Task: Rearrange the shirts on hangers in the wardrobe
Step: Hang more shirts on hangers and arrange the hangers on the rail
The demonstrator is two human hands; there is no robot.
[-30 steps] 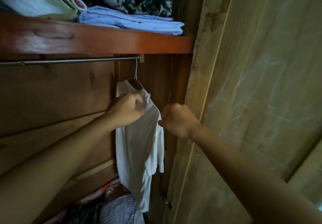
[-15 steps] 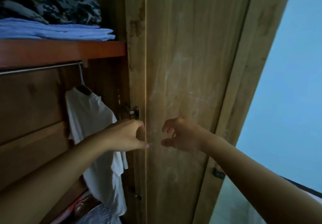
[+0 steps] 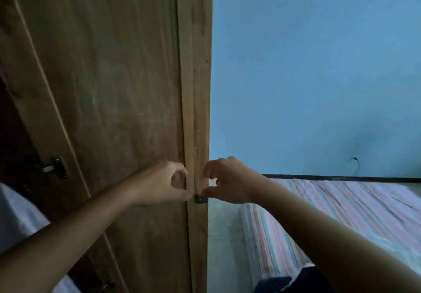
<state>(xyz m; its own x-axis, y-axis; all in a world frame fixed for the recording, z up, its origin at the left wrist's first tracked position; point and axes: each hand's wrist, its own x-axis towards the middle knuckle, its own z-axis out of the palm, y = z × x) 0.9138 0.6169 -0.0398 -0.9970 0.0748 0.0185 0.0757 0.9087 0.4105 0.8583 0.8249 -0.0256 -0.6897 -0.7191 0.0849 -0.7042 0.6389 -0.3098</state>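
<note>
Both hands are hanging in the air in front of the wardrobe door (image 3: 118,101), which serves here as the landmark. The left hand (image 3: 159,184) is sitting before the door's right-hand part, its fingers curling loosely with thumb and forefinger forming a ring; the grip is holding nothing. The right hand (image 3: 227,181) is floating just past the door's right edge, fingers likewise loosely bent, its grip released and empty, the thumb tip lying near a small dark fitting (image 3: 200,199) on that edge; I cannot tell whether it is touching it. At the door's left edge a metal latch (image 3: 55,167) is showing against the dark wardrobe interior. The shirts and hangers are not showing in this view. To the right of the door, a blue wall (image 3: 319,65) is rising above a bed with a striped sheet (image 3: 341,213).
</note>
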